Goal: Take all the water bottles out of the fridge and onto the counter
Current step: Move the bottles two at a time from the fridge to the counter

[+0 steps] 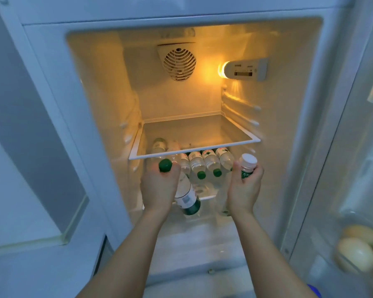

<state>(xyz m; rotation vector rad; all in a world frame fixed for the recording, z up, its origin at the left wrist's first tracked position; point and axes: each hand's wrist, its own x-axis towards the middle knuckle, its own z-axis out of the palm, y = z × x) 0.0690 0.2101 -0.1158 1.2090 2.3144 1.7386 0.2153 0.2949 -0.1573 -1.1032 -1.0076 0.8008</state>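
Note:
The fridge is open in front of me. My left hand (159,187) grips a green-capped water bottle (186,195) just below its cap, and the bottle slants down to the right. My right hand (243,191) grips a white-capped bottle (248,161) with a green label around its neck. Both bottles are at the front of the lower shelf. Behind them several more green-capped water bottles (211,163) lie on their sides on that shelf, caps towards me. One more bottle (158,145) shows through the glass shelf at the back left. No counter is in view.
An upper glass shelf (194,154) with a white rim juts out right above both hands. The fridge lamp (223,69) glows at the upper right, a round fan vent (179,62) beside it. The open door at the right holds eggs (356,251) in its rack.

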